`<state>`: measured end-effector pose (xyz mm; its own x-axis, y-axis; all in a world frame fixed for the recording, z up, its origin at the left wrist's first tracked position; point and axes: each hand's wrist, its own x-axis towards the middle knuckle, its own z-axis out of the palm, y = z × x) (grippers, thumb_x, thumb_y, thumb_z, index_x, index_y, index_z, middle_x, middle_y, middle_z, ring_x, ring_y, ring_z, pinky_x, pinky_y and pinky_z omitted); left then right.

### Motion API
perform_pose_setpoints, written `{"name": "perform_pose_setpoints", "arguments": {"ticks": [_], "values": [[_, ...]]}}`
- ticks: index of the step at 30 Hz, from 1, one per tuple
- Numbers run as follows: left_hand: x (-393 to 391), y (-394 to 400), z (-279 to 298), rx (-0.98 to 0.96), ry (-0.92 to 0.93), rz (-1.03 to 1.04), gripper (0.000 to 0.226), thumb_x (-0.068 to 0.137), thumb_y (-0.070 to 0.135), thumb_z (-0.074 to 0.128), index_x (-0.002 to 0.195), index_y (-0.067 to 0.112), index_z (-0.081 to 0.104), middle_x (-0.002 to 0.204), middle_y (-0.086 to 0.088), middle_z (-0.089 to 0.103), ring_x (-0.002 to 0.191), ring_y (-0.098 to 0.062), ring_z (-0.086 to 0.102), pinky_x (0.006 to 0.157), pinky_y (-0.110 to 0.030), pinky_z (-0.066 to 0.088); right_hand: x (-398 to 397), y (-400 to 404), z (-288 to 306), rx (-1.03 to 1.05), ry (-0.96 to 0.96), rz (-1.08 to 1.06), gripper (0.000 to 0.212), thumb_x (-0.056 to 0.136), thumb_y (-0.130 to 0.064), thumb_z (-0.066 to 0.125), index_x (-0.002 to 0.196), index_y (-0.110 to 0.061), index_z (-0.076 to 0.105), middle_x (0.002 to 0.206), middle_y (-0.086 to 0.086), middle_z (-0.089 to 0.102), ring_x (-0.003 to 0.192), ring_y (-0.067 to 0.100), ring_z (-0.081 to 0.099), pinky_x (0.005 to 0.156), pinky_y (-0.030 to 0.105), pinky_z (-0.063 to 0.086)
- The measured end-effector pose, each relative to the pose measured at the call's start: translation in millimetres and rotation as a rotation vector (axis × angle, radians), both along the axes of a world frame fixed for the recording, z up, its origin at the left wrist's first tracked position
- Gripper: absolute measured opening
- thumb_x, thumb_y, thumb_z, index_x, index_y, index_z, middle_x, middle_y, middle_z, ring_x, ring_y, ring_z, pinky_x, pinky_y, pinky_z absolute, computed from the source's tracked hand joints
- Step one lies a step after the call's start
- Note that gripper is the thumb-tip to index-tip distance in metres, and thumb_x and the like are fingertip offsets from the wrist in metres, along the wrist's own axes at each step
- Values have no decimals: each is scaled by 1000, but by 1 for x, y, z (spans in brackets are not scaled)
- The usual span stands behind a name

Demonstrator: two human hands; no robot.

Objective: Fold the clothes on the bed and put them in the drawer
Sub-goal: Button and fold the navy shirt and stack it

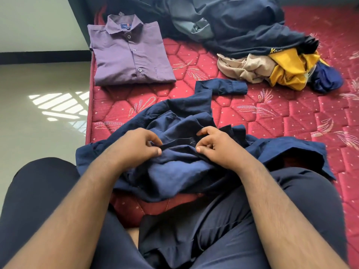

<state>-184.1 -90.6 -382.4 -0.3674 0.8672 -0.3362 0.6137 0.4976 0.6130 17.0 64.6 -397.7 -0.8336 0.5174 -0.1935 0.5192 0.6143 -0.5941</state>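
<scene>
Navy shirt [180, 121] crumpled on red mattress [291, 121], near edge, partly over lap. Left hand [136, 146] curled, thumb and fingers pinching front placket fold. Right hand [215, 144] curled likewise, pinching same strip just beside left. Folded purple shirt [128, 53] flat at far left corner. Unfolded heap [252, 35] of dark, beige, yellow garments far right.

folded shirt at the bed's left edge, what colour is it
Purple, a muted plum shade, with dark buttons: the folded shirt shows best in the head view.
</scene>
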Motion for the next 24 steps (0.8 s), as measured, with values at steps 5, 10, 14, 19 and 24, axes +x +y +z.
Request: {"name": "perform_pose_setpoints", "arguments": {"ticks": [5,10,14,19,24], "values": [[9,-14,-12,86,-205,79,22,84,4,74,90,23,67,63,1,52,45,-11,49,44,-29,50,8,9,1,118,82,-24,4,79,-9,77,82,-11,78,107,-6,50,83,5,54,84,27,45],[42,2,-27,215,39,-44,32,87,8,66,103,34,54,88,10,53,85,-13,56,81,-35,48,15,29,2,332,253,-202,2,80,-8,76,81,-6,77,108,6,52,91,3,48,87,31,45],[34,-2,-30,2,224,-195,41,82,8,55,108,37,44,100,9,47,98,-26,58,84,-43,49,21,22,6,266,337,-224,4,80,-7,76,76,-5,76,102,8,56,64,-6,50,69,6,36],[30,4,-9,154,47,-29,29,77,27,76,104,34,64,85,10,59,83,-9,58,83,-35,49,19,17,12,106,337,-169,11,74,-7,82,72,-17,76,83,0,62,65,8,55,64,8,38],[76,52,-10,315,-2,263,26,84,41,70,105,26,67,91,5,64,86,-15,59,81,-31,47,17,17,9,147,342,-198,9,78,-7,77,74,-14,76,78,-2,68,73,12,62,70,20,46]]}}
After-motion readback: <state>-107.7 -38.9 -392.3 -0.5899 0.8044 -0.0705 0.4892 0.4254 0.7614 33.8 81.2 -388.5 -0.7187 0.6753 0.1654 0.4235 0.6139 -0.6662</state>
